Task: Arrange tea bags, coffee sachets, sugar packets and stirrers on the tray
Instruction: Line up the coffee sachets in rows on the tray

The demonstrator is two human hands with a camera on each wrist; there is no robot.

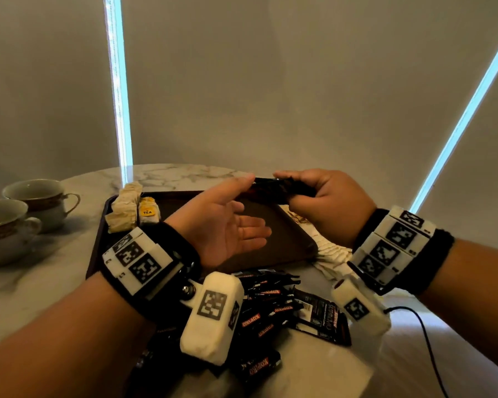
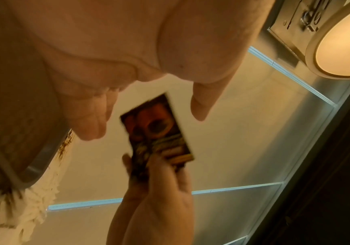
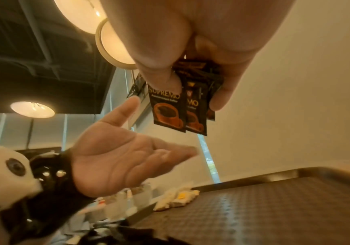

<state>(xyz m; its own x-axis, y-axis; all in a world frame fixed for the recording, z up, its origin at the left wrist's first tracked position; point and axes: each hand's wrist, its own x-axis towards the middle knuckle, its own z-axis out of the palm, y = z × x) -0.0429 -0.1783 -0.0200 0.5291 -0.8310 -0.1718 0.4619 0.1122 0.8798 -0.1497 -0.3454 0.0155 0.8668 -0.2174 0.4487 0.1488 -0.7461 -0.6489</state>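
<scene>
My right hand (image 1: 314,193) grips a small stack of black coffee sachets (image 1: 273,189) above the far side of the dark brown tray (image 1: 288,237). The same sachets (image 3: 176,109) hang from my thumb and fingers in the right wrist view, and the stack (image 2: 159,132) shows again in the left wrist view. My left hand (image 1: 227,222) is open, palm up, over the tray, its thumb tip near the sachets' left end. Tea bags (image 1: 135,209) lie in the tray's far left corner. More black coffee sachets (image 1: 270,305) lie heaped on the table in front of the tray.
Two teacups (image 1: 20,216) stand on the marble table (image 1: 55,277) to the left. White packets (image 1: 328,248) lie beside the tray's right edge. A black cable (image 1: 423,334) runs across the table at the right. A grey blind hangs close behind the table.
</scene>
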